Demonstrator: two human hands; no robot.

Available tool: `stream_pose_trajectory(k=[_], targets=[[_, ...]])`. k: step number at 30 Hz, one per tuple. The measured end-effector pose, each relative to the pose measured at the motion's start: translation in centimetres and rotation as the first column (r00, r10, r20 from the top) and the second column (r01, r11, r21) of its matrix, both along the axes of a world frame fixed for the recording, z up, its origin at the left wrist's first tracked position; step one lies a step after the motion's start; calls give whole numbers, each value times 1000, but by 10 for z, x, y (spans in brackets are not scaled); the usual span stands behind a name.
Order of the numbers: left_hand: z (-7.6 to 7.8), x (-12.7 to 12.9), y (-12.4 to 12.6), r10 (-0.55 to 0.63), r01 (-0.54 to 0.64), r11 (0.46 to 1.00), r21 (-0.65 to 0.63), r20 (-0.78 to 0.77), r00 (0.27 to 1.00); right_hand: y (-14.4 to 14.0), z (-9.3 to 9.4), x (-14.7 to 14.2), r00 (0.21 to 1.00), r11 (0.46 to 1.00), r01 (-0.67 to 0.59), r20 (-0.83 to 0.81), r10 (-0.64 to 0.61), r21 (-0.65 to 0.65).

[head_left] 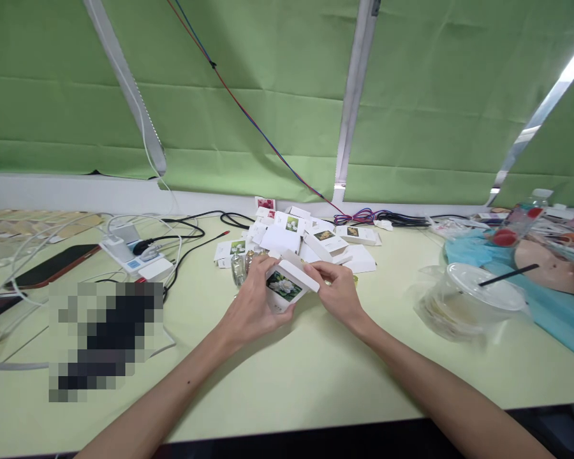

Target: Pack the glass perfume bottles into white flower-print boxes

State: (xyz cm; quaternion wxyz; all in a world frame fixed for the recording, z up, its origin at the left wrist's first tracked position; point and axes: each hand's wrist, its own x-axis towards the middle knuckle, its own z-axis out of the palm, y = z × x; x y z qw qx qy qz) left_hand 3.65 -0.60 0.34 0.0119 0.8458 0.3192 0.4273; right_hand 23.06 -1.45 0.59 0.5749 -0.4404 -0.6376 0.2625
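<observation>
A small white cardboard box (286,288) with a white-flower picture is held tilted above the table. Wrapped round its left side is my left hand (254,296), with the thumb along the lower edge. The fingers of my right hand (335,290) pinch the flap at the box's upper right end, which stands open. What lies inside the box cannot be seen. Small glass bottles (239,270) stand just behind my left hand, partly covered by it. Past both hands is a loose pile of similar white boxes (281,242), some with yellow or red flower pictures.
At left are a power strip (124,250) with plugs and cables, a phone (52,266) and a pixelated dark patch. A lidded plastic cup (485,287) with a black straw, a clear bottle (521,220) and blue plastic (550,312) occupy the right. Black cables (397,218) run along the back.
</observation>
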Motion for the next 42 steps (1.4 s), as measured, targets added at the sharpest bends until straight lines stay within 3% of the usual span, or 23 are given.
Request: stream_pose_trajectory(k=[42], targets=[[4,-1,-1,22,-23,999,-30,-27,999,-2,2,-2,1000,1000,-16,3,16,4]])
